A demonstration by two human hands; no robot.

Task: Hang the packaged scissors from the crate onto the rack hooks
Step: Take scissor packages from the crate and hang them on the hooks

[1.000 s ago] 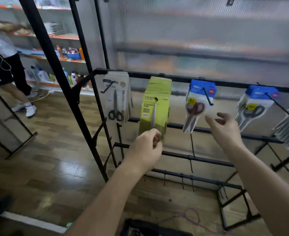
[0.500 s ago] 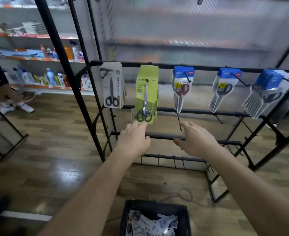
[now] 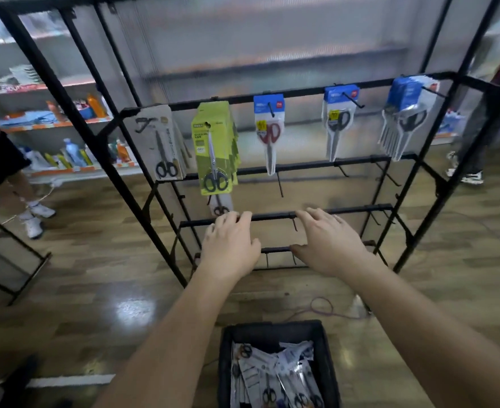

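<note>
A black metal rack (image 3: 272, 98) stands in front of me with packaged scissors on its top-row hooks: a grey card pack (image 3: 157, 142), a stack of green packs (image 3: 213, 148), a red-handled blue pack (image 3: 268, 128), another blue pack (image 3: 340, 119) and a thick blue stack (image 3: 404, 113). A small pack (image 3: 220, 206) hangs on the second row. My left hand (image 3: 229, 245) and my right hand (image 3: 328, 242) hover empty, fingers relaxed, in front of the lower bars. A black crate (image 3: 328, 363) with several scissor packs sits on the floor below my arms.
Bare hooks (image 3: 281, 187) stick out of the lower bars. A purple cord (image 3: 322, 307) lies on the wooden floor. A person's legs (image 3: 31, 207) stand at left by store shelves (image 3: 66, 119); another person's shoe (image 3: 469, 175) is at right.
My left hand has let go of the green pack, which now hangs on its hook. Both hands have dropped lower, and the view has tilted down to show the crate.
</note>
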